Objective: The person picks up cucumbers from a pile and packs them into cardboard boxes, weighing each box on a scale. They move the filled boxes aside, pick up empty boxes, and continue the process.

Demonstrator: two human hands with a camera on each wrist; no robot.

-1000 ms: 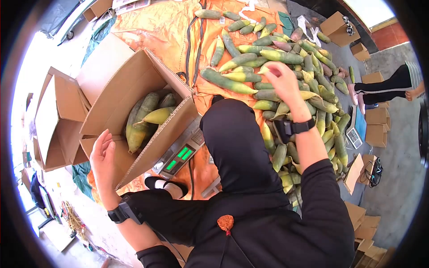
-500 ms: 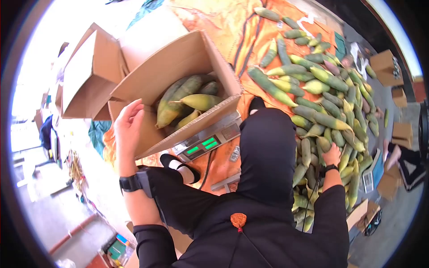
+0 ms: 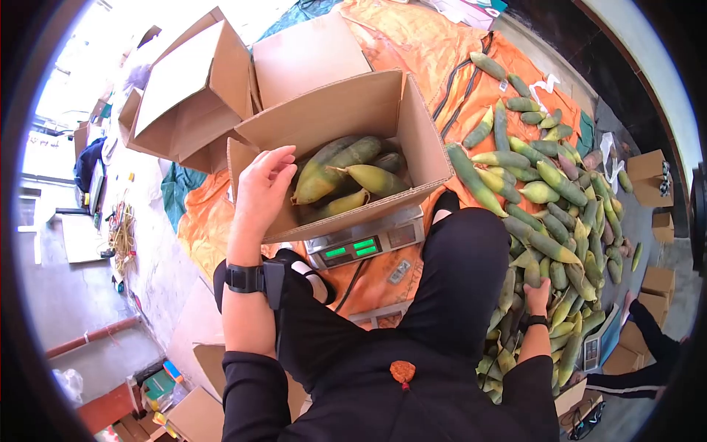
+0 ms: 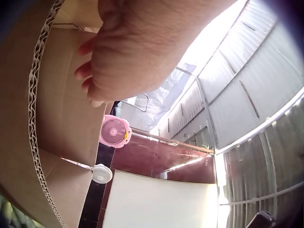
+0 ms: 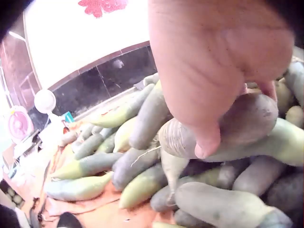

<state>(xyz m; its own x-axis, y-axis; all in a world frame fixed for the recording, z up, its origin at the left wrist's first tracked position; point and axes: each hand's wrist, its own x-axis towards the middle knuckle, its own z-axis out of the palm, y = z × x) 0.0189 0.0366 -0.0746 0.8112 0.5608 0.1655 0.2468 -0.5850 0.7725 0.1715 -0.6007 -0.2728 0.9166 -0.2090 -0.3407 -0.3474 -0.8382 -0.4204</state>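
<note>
Several green radishes (image 3: 377, 179) lie inside an open cardboard box (image 3: 331, 107), which stands on a scale (image 3: 405, 230) with lit green digits. My left hand (image 3: 265, 184) is at the box's left side, fingers loosely bent and holding nothing; in the left wrist view, that hand (image 4: 137, 52) is beside the cardboard wall (image 4: 66, 95). On the right, my right hand (image 3: 539, 296) is low over a radish heap (image 3: 567, 243). The right wrist view shows this hand (image 5: 213, 57) gripping a grey-green radish (image 5: 251, 118), thumb on the near side, the other fingers partly hidden.
Other cardboard boxes (image 3: 193, 88) stand behind and left of the filled one. An orange sheet (image 3: 398, 40) covers the floor under the heap and scale. Small cartons (image 3: 648, 177) and another person's leg (image 3: 626, 383) are at the far right.
My right hand has moved down from above the upper part of the heap to its lower part and taken hold of a radish. The head view has shifted, while my left hand stays by the box.
</note>
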